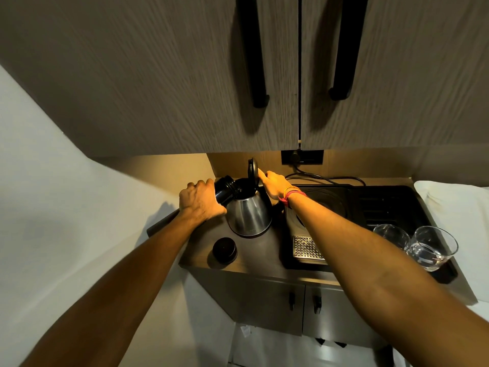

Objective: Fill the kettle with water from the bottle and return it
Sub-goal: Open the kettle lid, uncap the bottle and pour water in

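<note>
A steel kettle (248,214) stands on the counter (254,258), its black lid (252,170) swung upright. My left hand (201,200) grips a black bottle (225,190) tipped sideways, its mouth over the kettle's opening. My right hand (275,185) is at the kettle's handle side, a finger touching the raised lid. The bottle's black cap (224,250) lies on the counter in front of the kettle. No water stream can be made out.
To the right of the kettle a black tray (391,205) carries the kettle base, a metal drip grate (307,247) and two glasses (431,247). A cord runs to a wall socket (301,157). Cabinet doors with black handles hang overhead. A white cloth (455,197) lies far right.
</note>
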A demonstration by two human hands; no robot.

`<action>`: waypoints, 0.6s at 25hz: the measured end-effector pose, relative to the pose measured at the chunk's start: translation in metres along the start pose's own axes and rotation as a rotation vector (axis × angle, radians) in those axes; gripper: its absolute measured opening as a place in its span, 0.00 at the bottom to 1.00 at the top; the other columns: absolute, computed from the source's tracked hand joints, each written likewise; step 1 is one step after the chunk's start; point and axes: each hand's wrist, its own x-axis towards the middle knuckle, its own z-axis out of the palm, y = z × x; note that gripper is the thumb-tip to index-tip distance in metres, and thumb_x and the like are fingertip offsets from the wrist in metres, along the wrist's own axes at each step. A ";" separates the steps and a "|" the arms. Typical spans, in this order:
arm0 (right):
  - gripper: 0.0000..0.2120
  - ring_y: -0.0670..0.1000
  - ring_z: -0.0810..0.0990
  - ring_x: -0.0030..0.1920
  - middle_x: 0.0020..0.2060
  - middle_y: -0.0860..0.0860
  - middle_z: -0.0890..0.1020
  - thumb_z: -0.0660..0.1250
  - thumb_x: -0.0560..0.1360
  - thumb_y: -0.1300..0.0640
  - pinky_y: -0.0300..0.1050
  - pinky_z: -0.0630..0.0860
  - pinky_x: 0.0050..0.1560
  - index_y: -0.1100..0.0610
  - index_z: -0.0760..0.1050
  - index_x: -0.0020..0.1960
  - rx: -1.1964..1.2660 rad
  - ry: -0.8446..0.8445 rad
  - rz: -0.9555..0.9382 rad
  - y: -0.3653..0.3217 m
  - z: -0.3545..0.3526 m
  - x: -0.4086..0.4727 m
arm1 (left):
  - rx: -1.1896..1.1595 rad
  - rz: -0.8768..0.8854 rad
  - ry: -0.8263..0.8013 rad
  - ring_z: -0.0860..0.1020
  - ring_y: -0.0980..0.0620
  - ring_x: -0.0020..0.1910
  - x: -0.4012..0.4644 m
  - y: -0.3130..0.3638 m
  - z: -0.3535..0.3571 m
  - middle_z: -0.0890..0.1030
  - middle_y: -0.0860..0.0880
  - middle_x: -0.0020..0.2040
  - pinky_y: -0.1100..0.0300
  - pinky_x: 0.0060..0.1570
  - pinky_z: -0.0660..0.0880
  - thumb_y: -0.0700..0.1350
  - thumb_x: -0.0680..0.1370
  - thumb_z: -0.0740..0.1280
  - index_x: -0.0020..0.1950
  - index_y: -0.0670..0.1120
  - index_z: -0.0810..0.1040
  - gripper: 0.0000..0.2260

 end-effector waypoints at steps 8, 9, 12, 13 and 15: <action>0.30 0.65 0.76 0.60 0.57 0.64 0.77 0.46 0.81 0.41 0.57 0.70 0.61 0.63 0.70 0.65 -0.002 0.034 0.054 0.000 0.002 0.002 | -0.128 -0.029 0.020 0.79 0.45 0.48 -0.002 -0.002 0.000 0.81 0.46 0.52 0.56 0.41 0.73 0.65 0.65 0.71 0.60 0.47 0.73 0.31; 0.29 0.63 0.76 0.58 0.56 0.64 0.77 0.45 0.81 0.42 0.56 0.70 0.60 0.62 0.69 0.65 0.018 0.014 0.053 0.000 0.002 0.003 | -0.172 -0.038 0.025 0.79 0.45 0.48 -0.002 -0.002 0.000 0.81 0.46 0.52 0.56 0.42 0.72 0.65 0.65 0.71 0.60 0.47 0.73 0.32; 0.29 0.65 0.75 0.61 0.61 0.65 0.76 0.47 0.81 0.42 0.57 0.69 0.62 0.63 0.68 0.67 0.013 0.031 0.063 -0.001 0.001 0.003 | -0.248 -0.054 0.051 0.80 0.44 0.51 -0.001 0.001 -0.001 0.81 0.46 0.53 0.56 0.43 0.72 0.65 0.64 0.71 0.62 0.46 0.73 0.34; 0.30 0.66 0.74 0.63 0.62 0.65 0.76 0.47 0.81 0.41 0.58 0.69 0.63 0.63 0.69 0.68 -0.004 0.049 0.069 -0.002 0.001 0.002 | -0.273 -0.063 0.066 0.80 0.44 0.51 -0.001 0.002 0.000 0.81 0.46 0.53 0.55 0.43 0.73 0.66 0.64 0.71 0.62 0.46 0.73 0.34; 0.30 0.66 0.73 0.64 0.64 0.65 0.75 0.47 0.81 0.41 0.59 0.68 0.64 0.63 0.69 0.68 -0.026 0.063 0.063 -0.004 0.001 0.002 | -0.373 -0.082 0.087 0.80 0.45 0.50 -0.002 0.000 0.000 0.80 0.47 0.51 0.56 0.43 0.74 0.68 0.63 0.70 0.62 0.46 0.73 0.36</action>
